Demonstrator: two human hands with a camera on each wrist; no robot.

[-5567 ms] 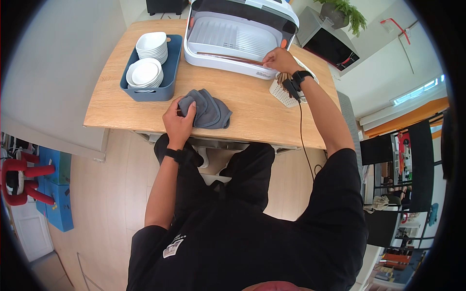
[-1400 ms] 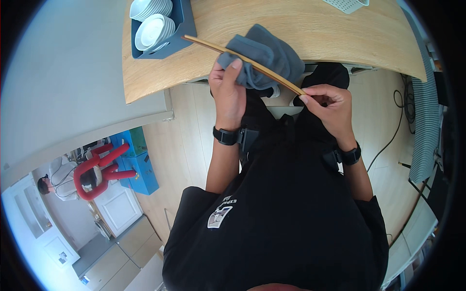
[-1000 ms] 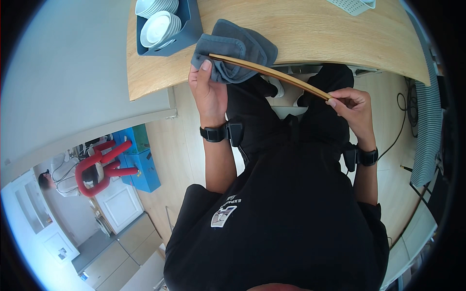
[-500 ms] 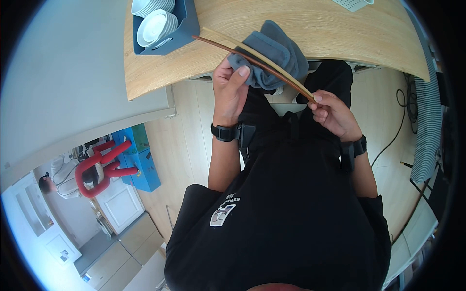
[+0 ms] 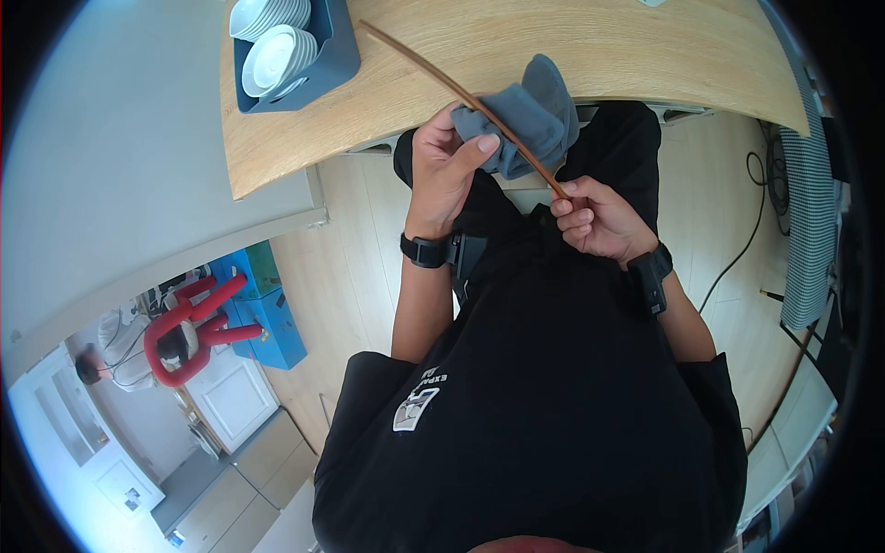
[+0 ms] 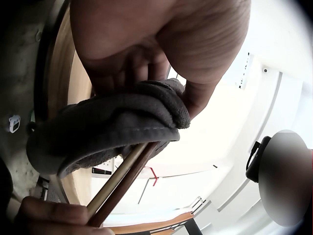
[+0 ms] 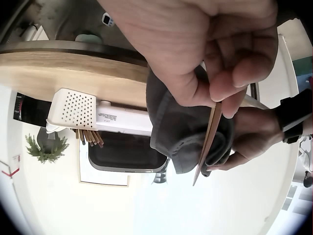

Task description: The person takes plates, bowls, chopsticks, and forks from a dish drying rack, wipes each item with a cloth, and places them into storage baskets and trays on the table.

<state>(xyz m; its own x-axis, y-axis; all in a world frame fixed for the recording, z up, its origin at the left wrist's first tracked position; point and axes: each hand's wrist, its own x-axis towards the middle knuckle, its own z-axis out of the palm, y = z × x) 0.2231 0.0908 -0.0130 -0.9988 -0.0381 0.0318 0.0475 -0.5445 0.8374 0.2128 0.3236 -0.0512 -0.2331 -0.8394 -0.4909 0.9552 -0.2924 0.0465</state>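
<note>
Simultaneously, both hands are occupied: a grey cloth (image 5: pixel 530 115) in the left, a pair of chopsticks (image 6: pixel 123 185) in the right.

The left hand (image 5: pixel 447 170) grips the folded cloth, thumb on top, while the right hand (image 5: pixel 604 217) pinches the chopsticks at their near end; they slant across the cloth in front of the tabletop (image 5: pixel 645 55), far tips pointing toward a blue bin (image 5: pixel 334 64) holding stacked white bowls (image 5: pixel 274 60).

Bowls (image 5: pixel 273 62) sit in a bin (image 5: pixel 336 63) on the table (image 5: pixel 645 55), left of the cloth (image 5: pixel 536 118).
</note>
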